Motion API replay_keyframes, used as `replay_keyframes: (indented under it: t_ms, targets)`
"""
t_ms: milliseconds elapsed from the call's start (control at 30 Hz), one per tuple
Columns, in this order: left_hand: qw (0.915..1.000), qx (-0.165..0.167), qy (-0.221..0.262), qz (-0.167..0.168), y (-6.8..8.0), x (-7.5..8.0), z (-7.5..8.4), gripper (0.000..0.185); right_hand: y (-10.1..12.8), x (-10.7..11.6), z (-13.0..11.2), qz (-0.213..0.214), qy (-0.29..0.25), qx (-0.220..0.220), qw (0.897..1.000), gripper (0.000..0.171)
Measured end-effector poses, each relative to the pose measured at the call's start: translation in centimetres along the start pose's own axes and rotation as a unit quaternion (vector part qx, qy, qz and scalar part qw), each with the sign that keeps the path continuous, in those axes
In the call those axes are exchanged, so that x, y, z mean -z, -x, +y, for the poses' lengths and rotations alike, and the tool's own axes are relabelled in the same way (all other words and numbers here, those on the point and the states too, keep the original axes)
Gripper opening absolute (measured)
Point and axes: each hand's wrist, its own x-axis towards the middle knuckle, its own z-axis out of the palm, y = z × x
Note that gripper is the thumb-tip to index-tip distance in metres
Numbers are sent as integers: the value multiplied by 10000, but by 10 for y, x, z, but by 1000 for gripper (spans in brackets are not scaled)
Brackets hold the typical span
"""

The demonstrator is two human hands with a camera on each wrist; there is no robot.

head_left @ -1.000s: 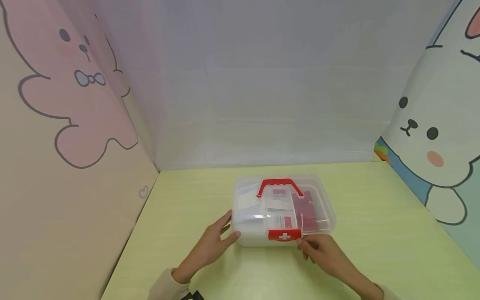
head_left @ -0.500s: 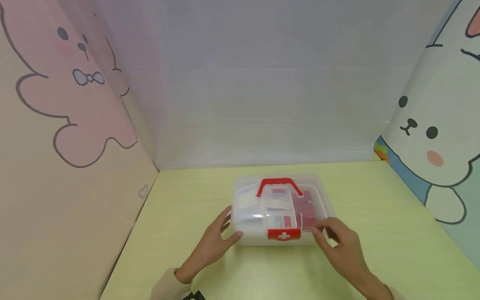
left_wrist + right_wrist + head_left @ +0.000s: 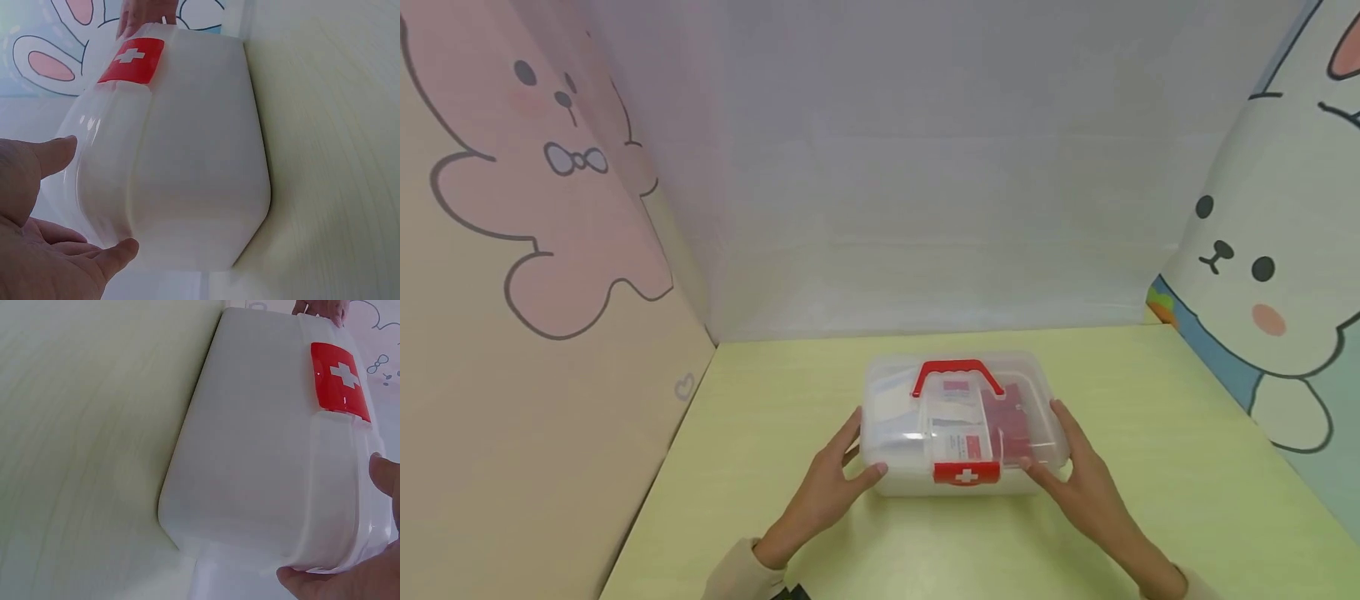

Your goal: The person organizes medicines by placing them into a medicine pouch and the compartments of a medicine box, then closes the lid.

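Note:
A first-aid box (image 3: 898,482) with a milky white base and a clear lid sits on the table, lid on. Its red handle (image 3: 955,366) lies folded on top; a red latch (image 3: 966,473) with a white cross spans the front seam, also visible in the right wrist view. Through the lid show white packs and a dark red pack (image 3: 1009,425). My left hand (image 3: 829,482) holds the left front corner, thumb (image 3: 59,153) on the lid and a fingertip along the side. Around the right front corner, my right hand (image 3: 1092,492) grips likewise, its thumb (image 3: 382,474) near the lid edge.
The pale yellow-green tabletop (image 3: 782,400) runs back to a whitish sheet wall (image 3: 940,208). Side panels with a pink cartoon bear (image 3: 580,208) and a white cartoon rabbit (image 3: 1247,292) stand left and right.
My right hand has left the red latch and moved right, spreading around the box's right front corner. My left hand stays at the left corner, and the box has hardly moved.

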Motion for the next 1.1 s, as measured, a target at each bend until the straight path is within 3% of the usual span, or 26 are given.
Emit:
replay_keyframes:
  t_ms: [200, 500, 833, 1100]
  targets:
    - [9998, -135, 7, 123, -1, -1, -2, 86, 1, 0, 7, 195, 186, 437, 9987, 91]
    - [9996, -161, -160, 168, -10, -3, -6, 84, -8, -3, 13, 293, 166, 659, 9973, 90]
    - [9991, -320, -142, 222, -29, -1, -14, 83, -28, -8, 23, 272, -25, 872, 9958, 89]
    - [9994, -237, 88, 249, -49, -1, -23, 82, -49, -10, 29, 224, -223, 1017, 9943, 86]
